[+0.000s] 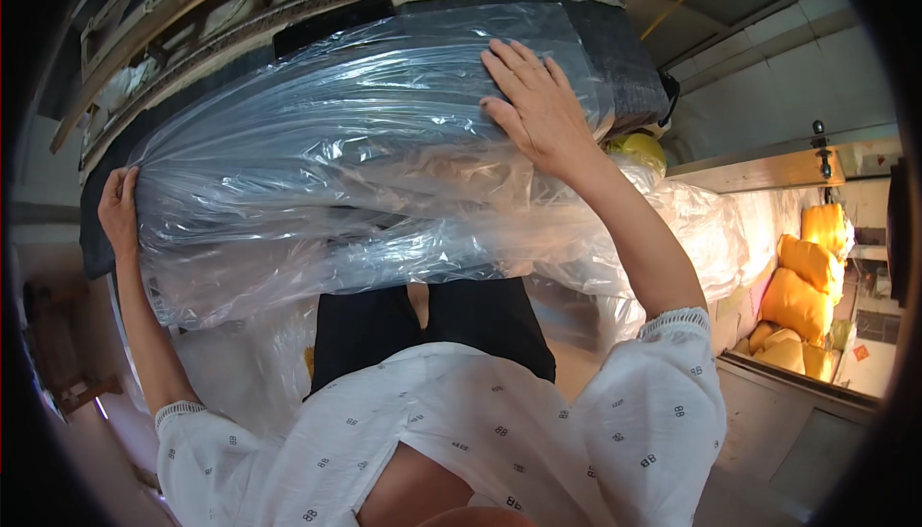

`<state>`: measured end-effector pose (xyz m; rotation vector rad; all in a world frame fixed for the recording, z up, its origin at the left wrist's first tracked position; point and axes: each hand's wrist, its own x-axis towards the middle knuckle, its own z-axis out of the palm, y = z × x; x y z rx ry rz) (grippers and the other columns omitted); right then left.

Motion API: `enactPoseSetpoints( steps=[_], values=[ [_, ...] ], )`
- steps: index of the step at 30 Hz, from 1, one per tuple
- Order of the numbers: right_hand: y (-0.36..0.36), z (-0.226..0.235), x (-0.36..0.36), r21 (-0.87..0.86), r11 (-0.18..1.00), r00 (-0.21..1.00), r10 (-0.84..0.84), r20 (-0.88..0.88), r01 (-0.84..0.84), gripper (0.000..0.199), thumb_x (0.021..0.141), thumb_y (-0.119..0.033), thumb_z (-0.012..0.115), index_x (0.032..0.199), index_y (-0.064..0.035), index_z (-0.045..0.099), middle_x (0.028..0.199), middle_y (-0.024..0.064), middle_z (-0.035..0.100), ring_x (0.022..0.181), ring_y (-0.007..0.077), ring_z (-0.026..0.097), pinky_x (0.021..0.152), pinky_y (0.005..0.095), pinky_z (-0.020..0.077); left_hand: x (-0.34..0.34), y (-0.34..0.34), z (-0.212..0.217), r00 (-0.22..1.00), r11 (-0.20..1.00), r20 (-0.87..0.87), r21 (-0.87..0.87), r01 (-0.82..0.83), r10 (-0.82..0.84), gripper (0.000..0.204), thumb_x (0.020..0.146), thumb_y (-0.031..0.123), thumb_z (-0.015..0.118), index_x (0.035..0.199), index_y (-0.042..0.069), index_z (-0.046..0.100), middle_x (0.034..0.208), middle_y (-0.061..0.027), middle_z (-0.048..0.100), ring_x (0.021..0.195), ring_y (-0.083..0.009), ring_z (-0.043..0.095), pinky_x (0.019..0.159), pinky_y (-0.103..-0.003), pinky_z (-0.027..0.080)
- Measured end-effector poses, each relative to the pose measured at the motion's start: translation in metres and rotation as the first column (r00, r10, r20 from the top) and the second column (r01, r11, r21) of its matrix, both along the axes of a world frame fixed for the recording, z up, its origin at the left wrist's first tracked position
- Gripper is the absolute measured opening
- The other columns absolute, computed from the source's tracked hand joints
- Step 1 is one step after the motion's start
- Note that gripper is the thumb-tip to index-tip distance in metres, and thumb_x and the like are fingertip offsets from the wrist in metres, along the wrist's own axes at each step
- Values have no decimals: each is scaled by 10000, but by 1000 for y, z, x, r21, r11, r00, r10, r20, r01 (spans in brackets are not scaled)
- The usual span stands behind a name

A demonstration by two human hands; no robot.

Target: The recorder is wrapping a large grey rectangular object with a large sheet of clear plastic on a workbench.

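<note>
A large clear plastic sheet [384,129] lies across a dark padded work surface [624,66] and hangs over its near edge, down over my lap. At the left end, my left hand [119,203] is closed on the sheet's gathered edge, and creases fan out from there to the right. My right hand [538,109] rests flat on the sheet towards the right end, fingers stretched and slightly spread. Whether the sheet is one layer or several I cannot tell.
A flat black object [333,26] lies at the back edge of the work surface. Wooden rails [173,23] run behind it. More clear plastic [711,229] trails off to the right, near a yellow-green round thing [638,151]. Yellow bundles [799,297] are stacked at the far right.
</note>
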<state>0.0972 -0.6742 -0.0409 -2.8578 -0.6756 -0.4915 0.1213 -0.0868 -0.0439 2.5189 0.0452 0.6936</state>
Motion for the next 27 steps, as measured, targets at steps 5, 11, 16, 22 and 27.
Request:
enactPoseSetpoints(
  steps=[5,11,16,22,27],
  values=[
    [-13,3,8,-17,993,993,-120,-16,120,544,891,-374,447,1305,-24,402,1364,150,384,1267,319,333,1032,471,249,6,5,4,991,996,-106,42,-74,78,216,847,184,636,913,-18,600,744,-17,562,705,-63,485,674,-200,402],
    [-3,4,-43,-146,966,977,-211,31,213,546,871,-364,491,1272,2,431,1346,159,398,1248,322,351,1004,432,296,4,15,-3,994,998,-96,-37,-48,44,204,851,185,632,912,-8,606,776,0,556,721,-55,476,690,-188,393],
    [-22,14,-43,-32,970,970,-239,45,241,527,850,-358,529,1230,2,470,1148,151,488,1061,311,448,863,418,371,4,11,7,997,997,-73,-71,15,-20,197,855,181,626,913,-5,598,770,-5,541,719,-60,471,687,-184,381],
    [-26,14,-51,-116,916,917,-364,162,384,424,836,-309,552,1142,-15,536,884,99,482,849,265,471,679,379,369,0,15,-5,999,993,22,-118,33,-30,198,843,184,645,931,8,626,802,6,585,750,-60,502,721,-191,403],
    [-49,7,-42,-1,949,923,-306,232,315,290,824,-271,578,1025,-64,601,814,64,500,787,240,496,659,374,369,-39,42,17,989,987,111,-138,-81,97,198,844,173,647,964,17,628,850,21,584,783,-67,511,755,-189,405]
  ],
)
